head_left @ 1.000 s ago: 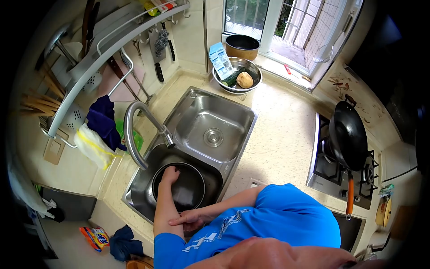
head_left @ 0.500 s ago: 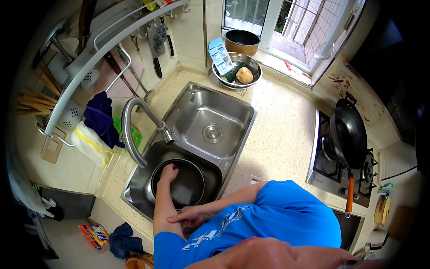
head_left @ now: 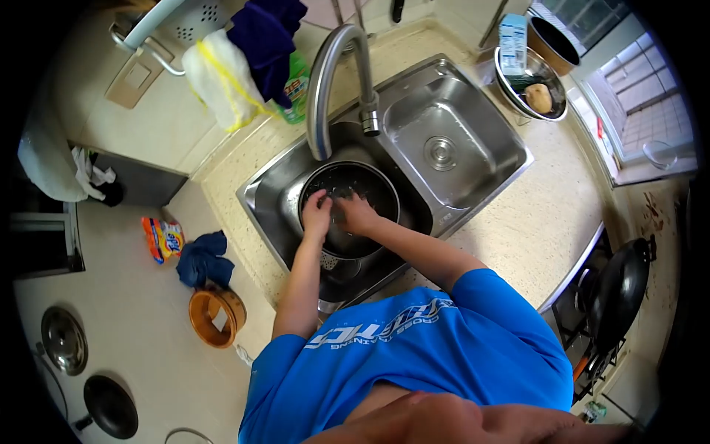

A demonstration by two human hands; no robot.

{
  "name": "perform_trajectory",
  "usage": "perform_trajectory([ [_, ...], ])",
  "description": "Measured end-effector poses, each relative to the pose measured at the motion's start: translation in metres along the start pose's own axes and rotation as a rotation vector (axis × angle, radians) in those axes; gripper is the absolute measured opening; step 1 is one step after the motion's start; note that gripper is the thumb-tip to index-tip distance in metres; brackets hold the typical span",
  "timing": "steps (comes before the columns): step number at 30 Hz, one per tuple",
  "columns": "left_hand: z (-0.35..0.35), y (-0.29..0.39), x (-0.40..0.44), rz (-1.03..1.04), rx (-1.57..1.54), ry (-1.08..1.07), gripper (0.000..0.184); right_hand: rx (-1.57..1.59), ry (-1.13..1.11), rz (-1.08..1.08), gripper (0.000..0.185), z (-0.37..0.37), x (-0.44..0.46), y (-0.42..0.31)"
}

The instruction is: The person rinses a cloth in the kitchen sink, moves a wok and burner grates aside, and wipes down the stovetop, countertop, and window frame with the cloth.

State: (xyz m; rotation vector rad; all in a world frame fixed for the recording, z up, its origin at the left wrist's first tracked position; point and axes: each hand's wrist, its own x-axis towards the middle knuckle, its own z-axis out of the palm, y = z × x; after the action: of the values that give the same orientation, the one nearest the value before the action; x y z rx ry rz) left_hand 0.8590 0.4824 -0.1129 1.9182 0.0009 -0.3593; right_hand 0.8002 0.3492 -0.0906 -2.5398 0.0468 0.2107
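A dark round pan point(head_left: 376, 185) with a pale rim sits in the left sink basin point(head_left: 275, 194). It looks wet inside, with bright specks or droplets. My left hand point(head_left: 318, 213) reaches over its left part, fingers bent and a little apart. Close beside it, my right hand point(head_left: 358, 214) is over the middle of the pan with its fingers spread downward. I see no object in either hand. The curved faucet point(head_left: 323, 96) stands above the basin, its spout end just beyond the pan.
To the right is the second basin point(head_left: 473, 140) with its drain. A metal bowl point(head_left: 556, 103) holding a potato and a carton stands at the back right. Cloths point(head_left: 222, 78) hang at the left. A wok point(head_left: 621, 296) sits on the stove at the right.
My right hand has left my left forearm and moved forward over the pan. My left hand has shifted within the pan. The view has turned, swinging the sink rightward and higher.
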Motion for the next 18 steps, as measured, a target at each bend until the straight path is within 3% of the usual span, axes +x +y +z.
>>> perform_trajectory([
  [1, 0.003, -0.01, -0.009, -0.087, -0.074, -0.001, 0.036, 0.008, -0.011, -0.011, 0.047, 0.013, 0.008, 0.008],
  [3, 0.012, -0.017, -0.024, -0.221, -0.286, -0.011, 0.046, 0.18, -0.429, 0.179, 0.044, 0.042, 0.032, 0.031],
  [4, 0.016, -0.007, -0.034, -0.278, -0.339, 0.031, 0.045, 0.182, -0.435, 0.17, 0.044, 0.041, 0.04, 0.031],
  [6, 0.019, 0.014, -0.048, -0.385, -0.596, 0.05, 0.043, -0.307, -0.454, -0.066, 0.044, 0.041, 0.051, 0.032],
  [7, 0.018, 0.013, -0.044, -0.386, -0.6, 0.054, 0.043, 0.071, -0.303, 0.134, 0.045, 0.012, 0.037, 0.016],
  [8, 0.018, 0.009, -0.038, -0.532, -0.779, 0.001, 0.041, 0.064, -0.311, 0.133, 0.045, 0.004, 0.027, 0.005],
  [9, 0.016, 0.005, -0.033, -0.678, -0.958, -0.053, 0.041, 0.262, -0.094, 0.088, 0.038, 0.002, 0.017, -0.006],
  [10, 0.008, 0.001, -0.028, -0.68, -0.966, -0.048, 0.041, 0.457, 0.129, 0.039, 0.031, -0.006, 0.008, -0.019],
  [11, -0.003, -0.003, -0.022, -0.59, -1.234, -0.441, 0.041, 0.498, 0.147, -0.021, 0.032, -0.014, -0.004, -0.031],
  [13, 0.0, -0.012, -0.012, -0.544, -1.352, -0.509, 0.041, 0.475, 0.209, -0.218, 0.033, -0.03, -0.025, -0.052],
  [14, 0.013, -0.014, -0.015, -0.545, -1.352, -0.508, 0.041, 0.476, 0.208, -0.218, 0.033, -0.036, -0.033, -0.06],
  [16, 0.034, -0.004, -0.027, -0.126, -1.313, -0.072, 0.04, 0.344, 0.211, -0.289, 0.032, -0.042, -0.044, -0.071],
  [18, 0.012, 0.003, -0.035, -0.354, -1.083, -0.371, 0.037, 0.253, 0.195, -0.258, 0.032, -0.039, -0.037, -0.068],
])
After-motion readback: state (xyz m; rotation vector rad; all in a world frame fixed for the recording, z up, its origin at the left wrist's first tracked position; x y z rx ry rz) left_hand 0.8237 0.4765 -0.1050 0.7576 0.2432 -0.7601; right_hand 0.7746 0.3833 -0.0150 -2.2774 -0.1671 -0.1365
